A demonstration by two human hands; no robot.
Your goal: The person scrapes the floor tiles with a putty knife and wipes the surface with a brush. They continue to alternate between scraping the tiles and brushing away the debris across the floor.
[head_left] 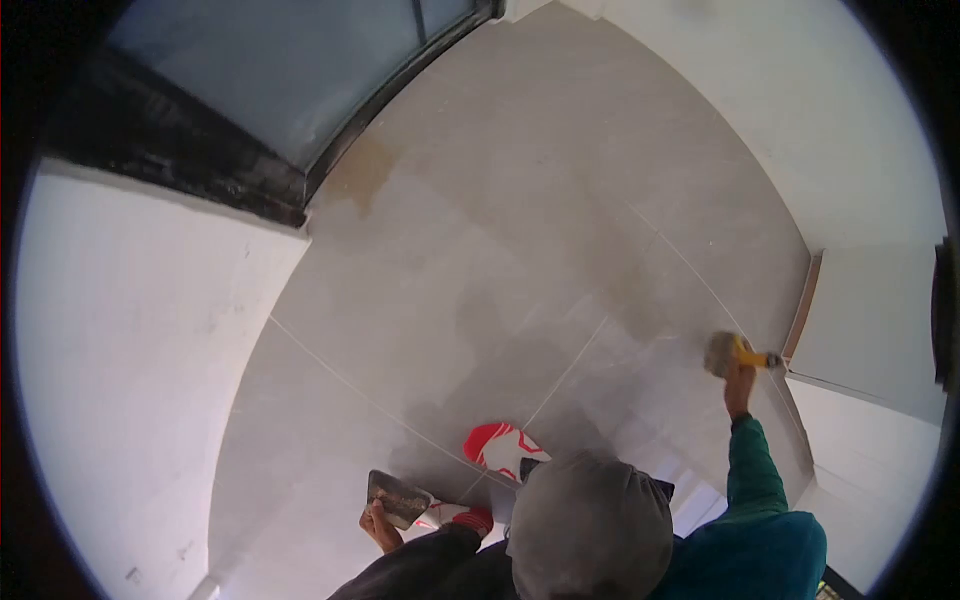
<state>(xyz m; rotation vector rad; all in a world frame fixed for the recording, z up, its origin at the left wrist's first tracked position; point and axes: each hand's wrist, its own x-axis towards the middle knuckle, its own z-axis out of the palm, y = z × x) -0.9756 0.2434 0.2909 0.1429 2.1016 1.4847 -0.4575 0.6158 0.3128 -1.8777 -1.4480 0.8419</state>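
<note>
At the lower left, my left hand (380, 527) grips the edge of a dark rectangular pan (400, 500) with brownish crumbs or residue on it. My right hand (738, 388), at the end of a stretched green sleeve, is closed on a yellow-handled tool (745, 355) over the tiled floor at the right. This tool has a rounded grey-brown head, a little blurred; whether it touches the floor I cannot tell.
Grey floor tiles (540, 200) with pale joints carry a brownish stain (365, 175). White walls (130, 350) stand left and right; a dark-framed glass panel (270, 70) is at upper left. Red-and-white shoes (500, 450) and a grey cap (590, 530) show below.
</note>
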